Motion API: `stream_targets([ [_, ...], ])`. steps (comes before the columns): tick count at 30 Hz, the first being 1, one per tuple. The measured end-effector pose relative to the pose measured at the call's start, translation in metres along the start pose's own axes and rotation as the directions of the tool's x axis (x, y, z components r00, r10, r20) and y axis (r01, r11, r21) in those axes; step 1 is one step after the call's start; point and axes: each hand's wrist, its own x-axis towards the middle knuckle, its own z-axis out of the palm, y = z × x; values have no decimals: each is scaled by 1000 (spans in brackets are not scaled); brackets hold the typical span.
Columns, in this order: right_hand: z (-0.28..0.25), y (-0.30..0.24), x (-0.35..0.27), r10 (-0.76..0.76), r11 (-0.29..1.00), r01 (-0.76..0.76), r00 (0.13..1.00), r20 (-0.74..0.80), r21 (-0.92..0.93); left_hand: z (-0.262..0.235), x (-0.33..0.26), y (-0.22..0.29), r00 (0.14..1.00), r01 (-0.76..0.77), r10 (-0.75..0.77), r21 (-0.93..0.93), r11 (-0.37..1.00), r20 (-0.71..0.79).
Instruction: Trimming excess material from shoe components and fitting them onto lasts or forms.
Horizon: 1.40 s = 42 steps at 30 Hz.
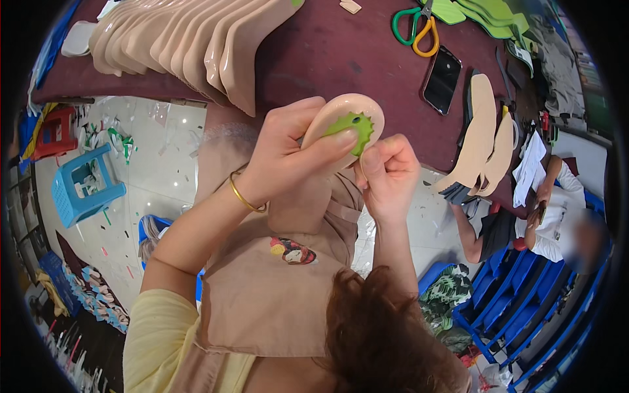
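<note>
In front of my chest, my left hand [288, 147] grips a glossy beige insole [356, 105], its rounded end upward. A bright green layer with a toothed edge and a small dark hole shows on its face, and my left thumb lies across this green part. My right hand [392, 173] is closed in a pinch at the insole's right edge, thumb against curled fingers. Exactly what the right fingertips pinch is partly hidden. Beyond my left hand, a row of similar glossy beige insoles [190, 42] leans together on the dark red table [308, 56].
Scissors [426, 33] with green and orange handles and a black phone [443, 80] lie on the table. Green flat pieces [488, 14] are behind them; beige flat pieces [483, 124] overhang the right edge. A blue stool [88, 187] stands left. Another person [557, 209] sits at the right.
</note>
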Motion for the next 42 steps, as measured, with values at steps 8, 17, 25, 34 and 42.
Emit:
stream_targets([
  [8,-21,-33,58,400,863,-329,908,121,-382,10,9,-20,876,470,-479,-328,820,58],
  [17,-95,-14,243,-242,-208,-189,961,-137,-960,-6,21,-18,623,554,-777,-751,359,89],
  [25,-83,11,114,-274,758,144,955,-110,-636,-25,15,-19,624,442,-738,-895,60,258],
  [34,-39,-26,33,162,583,137,946,281,-801,-14,24,10,592,527,-689,-848,-61,418],
  [42,-46,-13,36,83,371,306,930,359,-877,-13,19,18,510,542,-790,-840,-13,341],
])
